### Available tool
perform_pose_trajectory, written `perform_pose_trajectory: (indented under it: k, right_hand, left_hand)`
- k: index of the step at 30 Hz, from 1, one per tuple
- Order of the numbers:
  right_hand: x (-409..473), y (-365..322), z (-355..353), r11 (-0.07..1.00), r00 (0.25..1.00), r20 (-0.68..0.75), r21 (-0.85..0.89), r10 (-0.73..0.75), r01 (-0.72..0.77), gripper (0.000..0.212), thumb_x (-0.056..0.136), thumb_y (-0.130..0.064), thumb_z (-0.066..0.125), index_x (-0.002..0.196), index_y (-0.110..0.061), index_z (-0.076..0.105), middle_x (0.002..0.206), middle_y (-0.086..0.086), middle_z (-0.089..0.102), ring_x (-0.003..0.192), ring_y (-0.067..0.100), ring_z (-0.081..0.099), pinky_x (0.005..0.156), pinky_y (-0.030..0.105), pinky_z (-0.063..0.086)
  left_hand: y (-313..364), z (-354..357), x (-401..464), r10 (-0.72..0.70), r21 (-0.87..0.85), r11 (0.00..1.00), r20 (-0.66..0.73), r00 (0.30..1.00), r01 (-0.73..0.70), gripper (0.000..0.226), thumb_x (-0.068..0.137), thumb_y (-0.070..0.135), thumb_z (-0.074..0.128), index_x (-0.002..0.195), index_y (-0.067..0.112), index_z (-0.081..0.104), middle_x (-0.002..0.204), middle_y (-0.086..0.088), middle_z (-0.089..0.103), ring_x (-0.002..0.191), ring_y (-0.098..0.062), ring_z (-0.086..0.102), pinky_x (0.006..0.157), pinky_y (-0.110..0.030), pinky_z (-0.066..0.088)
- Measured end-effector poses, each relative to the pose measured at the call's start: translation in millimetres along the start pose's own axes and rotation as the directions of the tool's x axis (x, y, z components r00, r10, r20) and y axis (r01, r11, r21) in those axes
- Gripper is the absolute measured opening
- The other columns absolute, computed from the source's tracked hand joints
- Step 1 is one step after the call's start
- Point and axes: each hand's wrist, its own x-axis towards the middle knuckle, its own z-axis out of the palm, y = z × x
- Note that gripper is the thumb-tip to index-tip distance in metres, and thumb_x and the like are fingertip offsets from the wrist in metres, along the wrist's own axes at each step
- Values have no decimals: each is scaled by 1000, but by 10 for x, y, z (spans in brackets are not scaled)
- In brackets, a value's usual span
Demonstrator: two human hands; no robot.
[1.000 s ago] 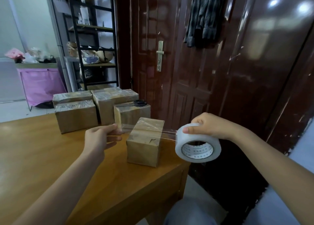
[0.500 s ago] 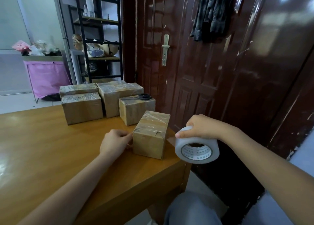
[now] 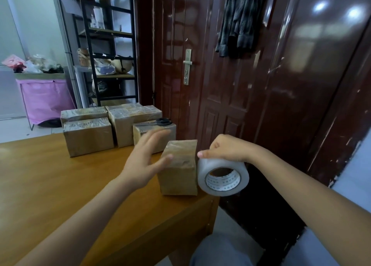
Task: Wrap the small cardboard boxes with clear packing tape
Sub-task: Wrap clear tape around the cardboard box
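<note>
Hands flank a small cardboard box (image 3: 179,168) near the bench (image 3: 50,185) corner: the left hand (image 3: 144,161), fingers spread and blurred, sits beside its left face, while the right hand (image 3: 224,149) grips a clear packing tape roll (image 3: 222,178) touching its right side. Taping of this box appears under way; next the tape likely must be drawn round and pressed flat. Other boxes (image 3: 88,135), with scissors (image 3: 160,121) on top, stand beyond the left hand.

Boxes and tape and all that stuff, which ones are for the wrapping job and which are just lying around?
For the job: near box, tape roll, scissors, stacked boxes, left hand, right hand.

Just lying about: hanging shirt, pink bin, black shelf.
</note>
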Motion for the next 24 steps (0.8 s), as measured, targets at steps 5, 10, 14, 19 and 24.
perform_pose_trajectory:
  k: [5,10,14,19,24]
  right_hand:
    - [-14,-379,-423,996,994,-74,-37,-82,80,59,87,-54,62,49,-18,34,44,-6,27,39,9,23,43,21,19]
    - [192,-679,-642,991,990,-89,-89,-110,102,58,90,-50,61,51,-15,36,44,-7,29,39,7,27,50,23,25]
    - [360,-660,-520,974,984,-65,149,-166,174,44,89,-39,67,86,5,69,80,12,65,76,24,62,81,34,49]
    - [466,-408,-336,776,954,-142,555,-265,299,42,75,-38,74,102,-6,70,93,8,71,84,17,67,79,28,55]
    - [565,-44,112,575,924,-103,756,-369,314,59,67,-61,76,99,-12,67,89,5,69,83,18,66,79,32,53]
  left_hand:
    - [187,72,345,153,21,984,417,896,-178,90,74,71,54,150,37,19,150,22,20,140,6,12,111,-16,12]
    - [-25,179,329,113,-51,993,290,950,-102,75,73,74,59,136,38,42,140,28,34,139,2,21,115,-28,20]
    - [-290,225,52,46,-112,993,111,993,-33,62,71,80,57,123,48,44,131,49,32,136,14,20,112,-22,22]
    - [-423,191,-107,20,-146,989,8,1000,-18,59,73,70,64,124,48,47,135,45,35,139,9,26,110,-22,31]
    - [-476,88,-202,-32,-165,986,-40,999,26,60,70,74,65,122,50,48,133,28,47,128,3,45,100,-21,47]
